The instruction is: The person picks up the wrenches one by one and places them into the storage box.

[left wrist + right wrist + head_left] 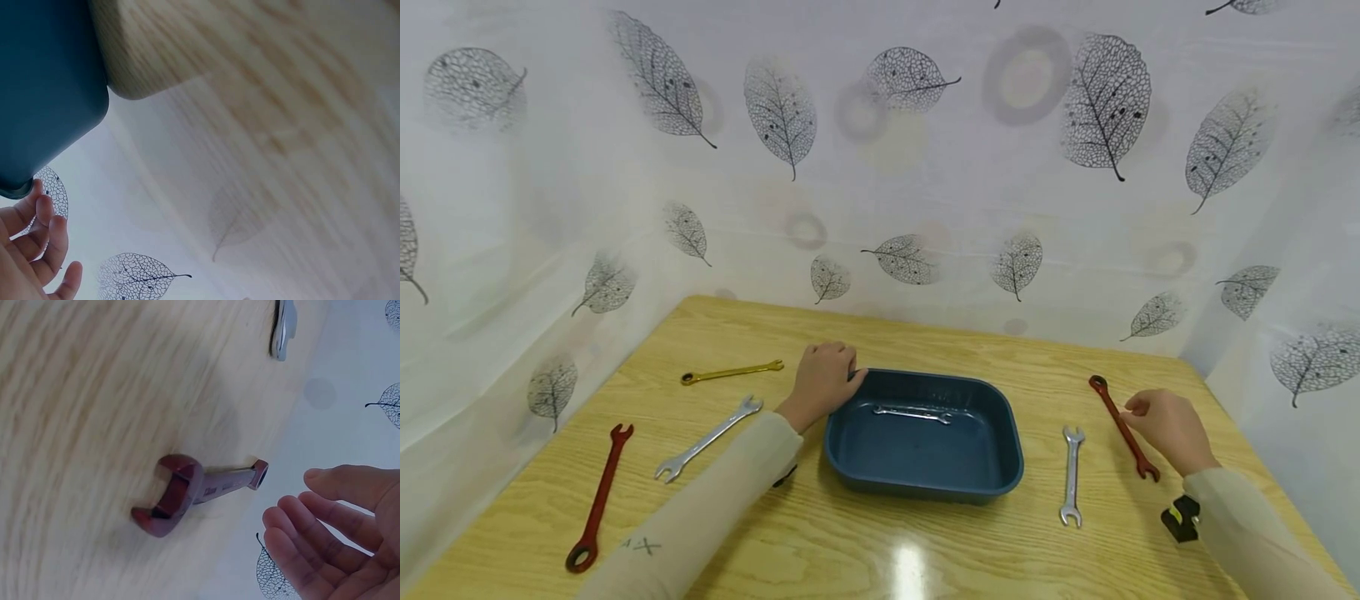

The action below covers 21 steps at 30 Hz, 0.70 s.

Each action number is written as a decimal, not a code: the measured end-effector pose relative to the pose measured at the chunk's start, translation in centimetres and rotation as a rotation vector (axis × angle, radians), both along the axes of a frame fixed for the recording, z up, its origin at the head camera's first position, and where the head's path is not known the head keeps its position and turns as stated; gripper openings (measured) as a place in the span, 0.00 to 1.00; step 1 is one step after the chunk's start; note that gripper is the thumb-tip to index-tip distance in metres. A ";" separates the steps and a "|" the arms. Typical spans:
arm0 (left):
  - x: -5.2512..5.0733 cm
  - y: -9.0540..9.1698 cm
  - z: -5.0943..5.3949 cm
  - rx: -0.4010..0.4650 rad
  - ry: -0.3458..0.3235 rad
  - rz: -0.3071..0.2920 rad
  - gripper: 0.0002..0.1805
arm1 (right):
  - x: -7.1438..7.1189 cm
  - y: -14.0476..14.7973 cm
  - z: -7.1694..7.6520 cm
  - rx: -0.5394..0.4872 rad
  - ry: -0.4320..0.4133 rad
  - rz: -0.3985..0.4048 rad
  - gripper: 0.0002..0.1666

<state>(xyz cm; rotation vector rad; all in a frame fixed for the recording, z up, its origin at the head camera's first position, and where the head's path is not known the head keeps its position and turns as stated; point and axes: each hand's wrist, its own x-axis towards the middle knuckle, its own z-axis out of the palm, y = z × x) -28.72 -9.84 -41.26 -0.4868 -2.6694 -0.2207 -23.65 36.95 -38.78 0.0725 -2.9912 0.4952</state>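
A dark blue rectangular tub (917,492) stands on the table with a small silver wrench (913,413) inside. My left hand (826,379) grips the tub's rim at its far left corner, and its curled fingers (47,231) show outside that corner in the left wrist view. To the right, a red combination wrench (1123,429) lies with its ring end farther away. My right hand (1168,425) is beside it, fingers parted and loosely bent around nothing. Between tub and red wrench lies a silver double open-ended wrench (1072,479).
Left of the tub lie a gold wrench (733,372), a larger silver wrench (709,439) and another red wrench (598,500). A white leaf-print curtain (925,192) surrounds the wooden table (985,550) at the back and sides.
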 end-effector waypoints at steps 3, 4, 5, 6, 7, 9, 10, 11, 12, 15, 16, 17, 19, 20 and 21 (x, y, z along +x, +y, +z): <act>0.0 0.0 0.1 0.000 0.001 0.000 0.17 | -0.3 0.2 -0.2 0.001 -0.002 -0.003 0.14; 0.0 0.0 0.1 0.002 0.002 -0.001 0.17 | -0.4 0.2 -0.3 0.002 0.000 -0.003 0.14; 0.0 0.0 0.1 0.005 0.004 -0.002 0.17 | -0.5 0.3 -0.4 0.003 0.001 -0.002 0.14; 0.0 0.0 0.2 0.007 0.008 -0.004 0.17 | -0.7 0.3 -0.4 0.005 0.004 -0.002 0.15; 0.1 0.0 0.2 0.009 0.011 -0.006 0.17 | -0.8 0.3 -0.5 0.006 0.006 0.001 0.15; 0.1 0.0 0.2 0.008 0.013 -0.006 0.17 | -1.0 0.4 -0.5 0.012 0.010 0.002 0.16; 0.1 0.0 0.2 0.008 0.013 -0.007 0.17 | -1.2 0.4 -0.5 0.014 0.011 0.000 0.16; 0.1 0.0 0.2 0.008 0.013 -0.007 0.17 | -1.3 0.4 -0.6 0.016 0.008 -0.003 0.17; 0.2 0.0 0.3 0.008 0.012 -0.007 0.17 | -1.4 0.4 -0.6 0.016 0.003 -0.007 0.17; 0.2 0.0 0.3 0.010 0.003 -0.007 0.17 | -1.8 0.5 -0.6 0.027 -0.029 -0.021 0.18; 0.2 0.0 0.3 0.011 -0.001 -0.007 0.17 | -1.9 0.5 -0.7 0.030 -0.040 -0.025 0.19; 0.3 0.0 0.4 0.013 -0.003 -0.007 0.17 | -2.0 0.5 -0.7 0.034 -0.055 -0.029 0.19; 0.3 0.0 0.4 0.018 -0.009 -0.007 0.17 | -2.2 0.5 -0.7 0.044 -0.081 -0.033 0.21; 0.3 0.0 0.4 0.019 -0.010 -0.007 0.17 | -2.2 0.5 -0.7 0.046 -0.095 -0.035 0.21; 0.3 0.0 0.4 0.018 -0.010 -0.006 0.17 | -2.3 0.5 -0.7 0.045 -0.106 -0.033 0.21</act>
